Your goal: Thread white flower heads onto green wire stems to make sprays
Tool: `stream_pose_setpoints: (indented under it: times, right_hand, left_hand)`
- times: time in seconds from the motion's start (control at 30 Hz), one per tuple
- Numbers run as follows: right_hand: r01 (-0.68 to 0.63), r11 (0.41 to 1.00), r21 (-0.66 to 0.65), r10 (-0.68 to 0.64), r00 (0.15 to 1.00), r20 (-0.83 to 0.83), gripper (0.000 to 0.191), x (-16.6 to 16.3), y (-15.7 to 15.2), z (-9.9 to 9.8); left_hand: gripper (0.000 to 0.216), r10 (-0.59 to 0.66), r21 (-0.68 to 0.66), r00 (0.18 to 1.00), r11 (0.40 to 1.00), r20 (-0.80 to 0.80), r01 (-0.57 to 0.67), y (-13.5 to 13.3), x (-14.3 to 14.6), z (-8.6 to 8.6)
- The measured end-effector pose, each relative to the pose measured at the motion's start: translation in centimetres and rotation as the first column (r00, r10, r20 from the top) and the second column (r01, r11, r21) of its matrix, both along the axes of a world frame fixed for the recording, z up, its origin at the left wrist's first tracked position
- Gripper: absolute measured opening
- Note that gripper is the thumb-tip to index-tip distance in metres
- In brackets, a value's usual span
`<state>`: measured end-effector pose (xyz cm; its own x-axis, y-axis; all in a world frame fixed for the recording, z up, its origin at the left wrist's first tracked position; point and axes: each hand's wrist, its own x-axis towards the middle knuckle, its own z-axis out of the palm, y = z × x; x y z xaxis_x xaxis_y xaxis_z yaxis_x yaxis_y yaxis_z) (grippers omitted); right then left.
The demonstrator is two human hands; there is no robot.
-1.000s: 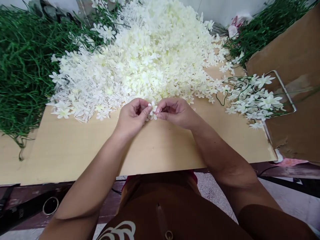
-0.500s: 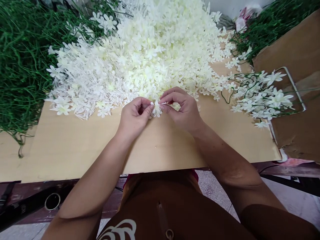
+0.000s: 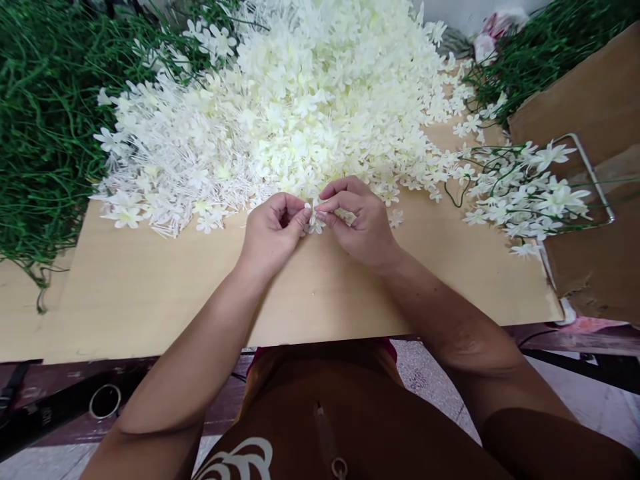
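Observation:
A small white artificial flower (image 3: 315,223) is pinched between my two hands, just above the board at the near edge of the flower pile. My left hand (image 3: 276,227) is closed, thumb and forefinger gripping the flower's left side. On the other side, my right hand (image 3: 361,221) pinches the same flower close to its centre with thumb and forefinger, the other fingers curled loosely. The fingertips hide part of the bloom. Right behind both hands rises a large heap of white artificial flowers (image 3: 300,120), with many thin white stems showing at its left.
Green plastic stems (image 3: 45,133) are massed at the left, and more green stems (image 3: 570,60) lie at the back right. Flowers on green stems (image 3: 530,187) rest by a bent metal rod (image 3: 593,173) and a cardboard sheet (image 3: 590,267). The wooden board (image 3: 150,293) ends near my body.
My right hand has shifted slightly left, its fingertips now closer to the flower's centre. The left hand still holds the flower in nearly the same spot.

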<state>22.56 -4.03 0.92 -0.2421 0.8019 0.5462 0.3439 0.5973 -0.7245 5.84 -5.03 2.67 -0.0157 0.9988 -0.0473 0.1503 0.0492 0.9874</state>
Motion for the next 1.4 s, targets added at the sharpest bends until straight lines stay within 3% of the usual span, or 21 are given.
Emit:
stream_pose_setpoints:
  times: [0.3, 0.73, 0.87, 1.03, 1.23, 1.4]
  right_hand:
    - [0.005, 0.999, -0.041, -0.005, 1.000, -0.004, 0.014, -0.3, -0.1, -0.3]
    - [-0.019, 0.967, -0.253, -0.021, 0.988, -0.154, 0.012, -1.1, -0.4, -0.7]
    - [0.003, 0.955, -0.296, -0.067, 0.976, -0.205, 0.016, -1.1, -0.3, -0.6]
    - [-0.061, 0.917, -0.394, -0.100, 0.922, -0.375, 0.037, -0.9, 0.3, -0.2]
    - [-0.195, 0.853, -0.484, -0.070, 0.877, -0.475, 0.053, -1.1, 0.5, 0.2]
    - [-0.233, 0.852, -0.468, -0.013, 0.886, -0.464, 0.050, -1.2, 0.3, 0.0]
  left_hand:
    - [0.009, -0.003, -0.034, 0.999, 0.999, 0.035, 0.005, 0.1, 0.1, 0.0]
    - [0.017, -0.031, 0.136, 0.999, 0.990, -0.030, 0.035, 0.1, -0.1, -0.7]
    - [0.014, -0.024, 0.059, 0.999, 0.998, 0.028, 0.022, 0.1, 0.0, -0.3]
    - [0.006, -0.025, -0.103, 0.991, 0.994, 0.131, 0.039, 0.4, 0.0, 0.0]
    - [0.021, -0.072, -0.067, 0.979, 0.994, 0.190, 0.086, 0.3, 0.0, -0.3]
    - [0.029, -0.105, -0.055, 0.975, 0.992, 0.196, 0.117, 0.3, -0.1, -0.3]
